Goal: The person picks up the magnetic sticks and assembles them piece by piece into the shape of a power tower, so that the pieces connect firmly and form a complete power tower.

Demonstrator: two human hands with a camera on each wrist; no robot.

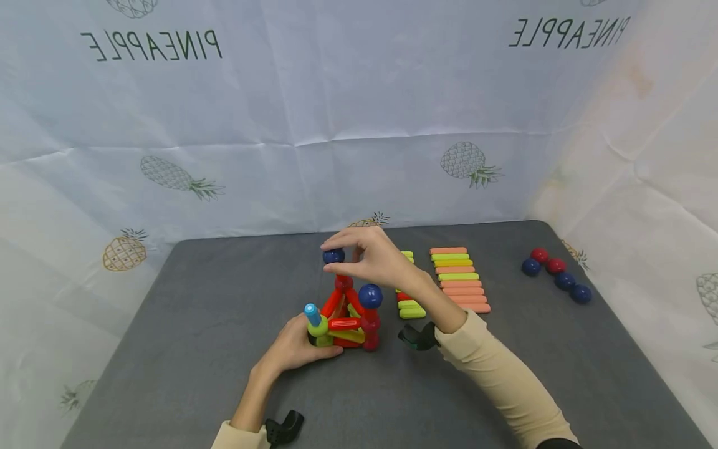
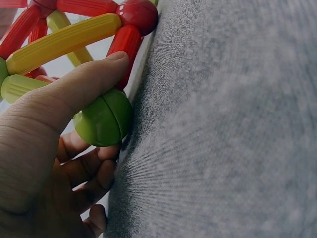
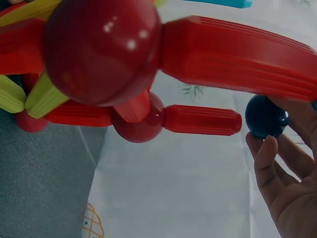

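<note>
A frame of magnetic rods and balls (image 1: 346,323) stands on the dark table. My left hand (image 1: 296,345) holds its near left corner low down, thumb and fingers around a green ball (image 2: 103,119) at the base. My right hand (image 1: 370,254) pinches a blue ball (image 1: 333,255) above the frame. In the right wrist view this blue ball (image 3: 266,117) is at the free end of a red rod (image 3: 203,120), a slim gap showing between them. Another blue ball (image 1: 370,296) tops the right corner, and a light blue rod (image 1: 311,313) sticks up from the left corner.
Right of the frame lies a column of orange and yellow rods (image 1: 460,284). A second column of rods (image 1: 412,310) is partly behind my right forearm. Several red and blue balls (image 1: 564,280) lie near the table's right edge. A pineapple-print cloth (image 1: 336,181) hangs behind.
</note>
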